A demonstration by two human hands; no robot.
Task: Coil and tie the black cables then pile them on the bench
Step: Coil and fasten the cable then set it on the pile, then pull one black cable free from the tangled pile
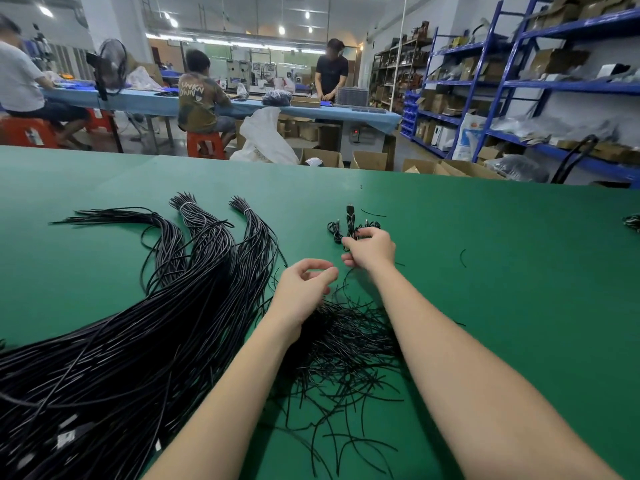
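- Cables (145, 327) in a thick black mass spread over the near left part of the green surface (519, 271), fanning toward the far edge in three bunches; two of those bunches are bound near their tips with pale ties (187, 205).
- Short black ties (346, 355) lie in a loose heap near the middle of the near edge, between the two forearms (some strands stray toward the near edge).
- The right hand (370, 249) reaches toward the middle of the surface, fingers curled around a coiled cable (351, 225) whose plug end sticks up toward the far edge.
- Just to the left of that hand a second small coil (335, 232) rests on the surface.
- The left hand (304, 282) hovers just above the heap of ties, fingers loosely curled with thumb and forefinger close together; whether a thin strand is pinched there cannot be told.
- A few single black strands lie apart on the right half of the surface, and a small dark bundle (632, 221) sits at the right edge.
- Beyond the far edge: cardboard boxes (367, 161) on the floor, blue shelving (554, 84) at the right, and people seated or standing at a long blue table (311, 110).
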